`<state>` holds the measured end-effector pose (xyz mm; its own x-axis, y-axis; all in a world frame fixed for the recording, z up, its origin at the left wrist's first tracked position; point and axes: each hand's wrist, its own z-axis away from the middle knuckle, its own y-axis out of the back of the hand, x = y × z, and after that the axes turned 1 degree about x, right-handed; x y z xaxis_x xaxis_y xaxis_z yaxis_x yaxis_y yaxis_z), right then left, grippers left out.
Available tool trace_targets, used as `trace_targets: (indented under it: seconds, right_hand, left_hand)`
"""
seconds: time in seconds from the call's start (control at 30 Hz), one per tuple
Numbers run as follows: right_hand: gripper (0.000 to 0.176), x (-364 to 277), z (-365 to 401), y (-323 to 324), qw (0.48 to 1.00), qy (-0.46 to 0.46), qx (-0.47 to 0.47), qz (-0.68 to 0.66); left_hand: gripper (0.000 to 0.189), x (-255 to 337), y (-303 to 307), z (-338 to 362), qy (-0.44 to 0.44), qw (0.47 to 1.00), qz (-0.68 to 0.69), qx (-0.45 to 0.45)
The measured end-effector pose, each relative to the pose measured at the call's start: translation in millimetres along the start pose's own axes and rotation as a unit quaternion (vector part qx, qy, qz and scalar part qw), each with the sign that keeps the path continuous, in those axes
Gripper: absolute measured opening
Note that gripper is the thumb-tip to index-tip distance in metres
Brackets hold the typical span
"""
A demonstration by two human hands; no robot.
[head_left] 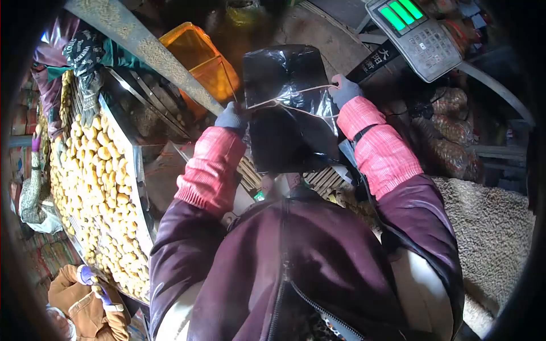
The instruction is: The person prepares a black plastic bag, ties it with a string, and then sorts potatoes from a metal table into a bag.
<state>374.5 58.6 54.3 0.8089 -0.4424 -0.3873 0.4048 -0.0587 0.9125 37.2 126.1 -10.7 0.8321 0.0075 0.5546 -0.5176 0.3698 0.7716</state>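
In front of my body lies a package in shiny black plastic (287, 133), with a thin pale string (305, 91) stretched across its top. My left hand (231, 117), in a grey glove, is closed on the string at the left edge of the package. At the right edge my right hand (345, 91), gloved the same way, pinches the string and holds it taut. A second strand slants off from the middle toward the right side. The underside of the package is hidden.
A digital scale display (421, 42) with green digits stands at upper right. An orange plastic crate (205, 68) sits behind a slanting metal bar (151, 51). Potato-like produce (99, 182) covers a conveyor at left, with other people's gloved hands beside it. Net sacks (452, 131) lie right.
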Motion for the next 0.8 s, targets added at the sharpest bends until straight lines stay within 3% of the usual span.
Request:
trace_targets:
  seconds: [0.07,0.1,0.17,0.23,0.33,0.37,0.4,0.47,0.5,0.57,0.63,0.67,0.7,0.73,0.77,0.8]
  right_hand:
    - [0.059,21.7,-12.5,-21.9,0.998,-0.057,0.013,0.0]
    - [0.068,30.8,-17.6,-26.9,0.995,-0.064,-0.061,-0.037]
    - [0.044,37.2,-16.3,-30.2,0.99,-0.019,-0.142,-0.002]
    - [0.035,45.1,-11.8,-48.0,0.99,-0.006,-0.131,0.058]
    - [0.033,65.6,5.6,-77.1,0.996,-0.002,-0.086,-0.004]
    - [0.033,64.2,19.1,-71.6,0.997,0.036,-0.064,0.012]
    - [0.032,68.8,26.8,-70.6,0.994,0.051,-0.095,0.001]
    - [0.035,67.0,39.8,-45.4,0.983,0.057,-0.177,-0.005]
    - [0.029,76.7,41.3,-43.2,0.981,0.096,-0.167,-0.016]
    - [0.019,53.1,38.6,1.7,0.962,0.014,-0.264,-0.073]
    - [0.015,41.1,25.3,35.6,0.939,0.028,-0.324,-0.114]
    - [0.014,38.1,16.5,48.8,0.925,0.035,-0.354,-0.133]
    - [0.015,35.2,4.9,60.6,0.899,0.011,-0.38,-0.218]
    - [0.017,32.8,-9.0,70.2,0.864,-0.014,-0.404,-0.3]
    - [0.018,33.4,-24.0,73.8,0.82,-0.04,-0.425,-0.38]
    - [0.02,42.5,-45.3,59.2,0.811,-0.001,-0.379,-0.447]
  left_hand:
    - [0.049,28.1,7.0,10.3,-0.02,0.996,-0.066,-0.064]
    - [0.05,34.7,4.9,8.5,0.011,0.99,-0.044,-0.135]
    - [0.051,-4.8,-44.5,-23.8,0.01,0.985,-0.082,-0.15]
    - [0.051,-8.3,-55.1,-13.6,0.021,0.984,-0.115,-0.133]
    - [0.048,-13.4,-50.2,6.4,-0.001,0.98,-0.133,-0.148]
    - [0.047,-7.2,-45.2,30.3,-0.007,0.989,-0.113,-0.092]
    - [0.048,-36.4,-63.5,27.4,-0.038,0.984,-0.116,-0.126]
    - [0.042,-23.7,-40.1,52.5,-0.042,0.969,-0.125,-0.211]
    - [0.039,-22.4,-26.4,64.5,-0.041,0.971,-0.115,-0.205]
    - [0.036,-18.6,3.9,82.6,-0.038,0.975,-0.093,-0.196]
    - [0.038,4.3,49.0,89.7,-0.034,0.964,-0.048,-0.258]
    - [0.037,8.1,69.3,92.6,-0.01,0.952,0.045,-0.303]
    - [0.033,-48.3,46.2,86.0,-0.01,0.886,0.354,-0.301]
    - [0.027,-40.9,67.9,77.1,0.006,0.801,0.469,-0.372]
    - [0.024,-32.8,80.6,61.0,-0.033,0.728,0.547,-0.412]
    - [0.026,-24.6,93.3,44.8,-0.062,0.639,0.616,-0.457]
